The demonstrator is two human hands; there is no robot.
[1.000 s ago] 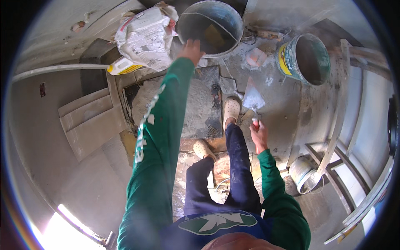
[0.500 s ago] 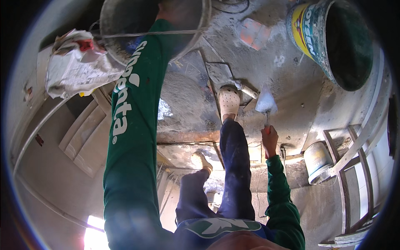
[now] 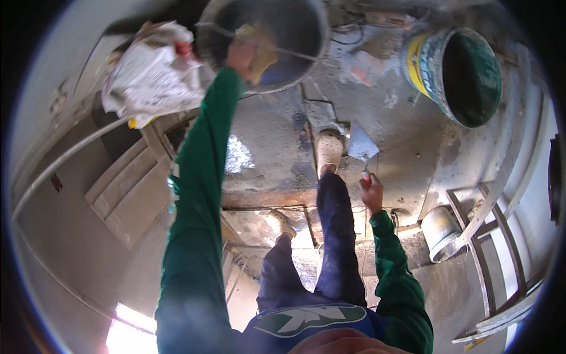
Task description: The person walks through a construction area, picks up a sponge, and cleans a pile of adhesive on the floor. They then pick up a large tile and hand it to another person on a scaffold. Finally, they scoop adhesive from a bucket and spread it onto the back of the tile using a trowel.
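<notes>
My left hand (image 3: 240, 57) reaches out to the far end, closed around a yellow, ragged-edged sponge (image 3: 263, 58). It holds the sponge over the wide mouth of a large grey bucket (image 3: 322, 35), whose wire handle crosses the opening. My right hand (image 3: 372, 192) grips the red handle of a pointed trowel (image 3: 361, 143), its blade aimed away from me above the floor. Beyond my forward shoe (image 3: 329, 148) lies another flat-bladed trowel (image 3: 320, 113), partly hidden by the shoe.
A green and yellow bucket (image 3: 415, 65) lies tilted at far right. A crumpled white sack (image 3: 150, 74) stands left of the grey bucket. Nearer on the right are a small pale bucket (image 3: 441, 231) and a wooden frame (image 3: 479, 268). A reddish block (image 3: 361, 68) sits on the floor.
My left hand has come up out of the grey bucket, and the sponge now shows in it. The trowel in my right hand has swung left, nearer my shoe. The view has shifted.
</notes>
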